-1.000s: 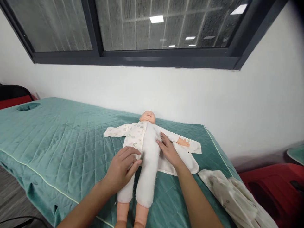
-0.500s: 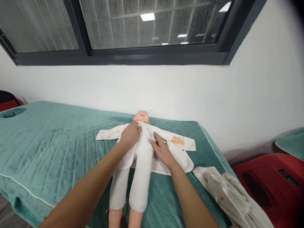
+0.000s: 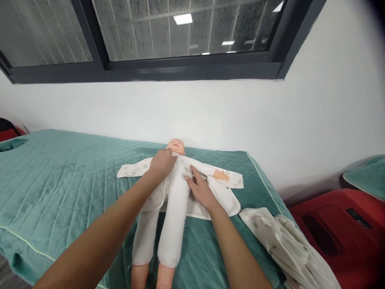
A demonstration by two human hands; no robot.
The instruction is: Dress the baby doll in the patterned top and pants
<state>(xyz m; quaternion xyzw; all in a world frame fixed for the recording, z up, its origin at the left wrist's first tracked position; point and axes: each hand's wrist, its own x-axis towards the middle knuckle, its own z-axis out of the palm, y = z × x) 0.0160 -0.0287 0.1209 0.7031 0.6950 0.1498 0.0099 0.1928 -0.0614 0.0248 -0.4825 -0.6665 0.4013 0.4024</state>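
Note:
A baby doll (image 3: 176,146) lies on its back, its white cloth body and legs (image 3: 171,224) toward me. An open white baby jacket (image 3: 221,196) with a small print is spread under it, sleeves out to both sides. The doll's hand (image 3: 221,175) shows on top of the right sleeve. My left hand (image 3: 162,163) is closed at the doll's neck and shoulder, on the jacket edge; its fingertips are partly hidden. At the other side of the chest, my right hand (image 3: 201,188) touches the doll near its arm, thumb and forefinger apart.
A green quilted cover (image 3: 75,168) spreads beneath the doll, against a white wall (image 3: 192,108) with a dark window frame (image 3: 186,70). Crumpled printed white clothing (image 3: 288,241) lies at the right edge. Beyond it stands a red plastic object (image 3: 333,224).
The whole view has shifted slightly, so things sit a little farther left. My left hand has moved slightly up toward the doll's neck. My right hand stays by the chest.

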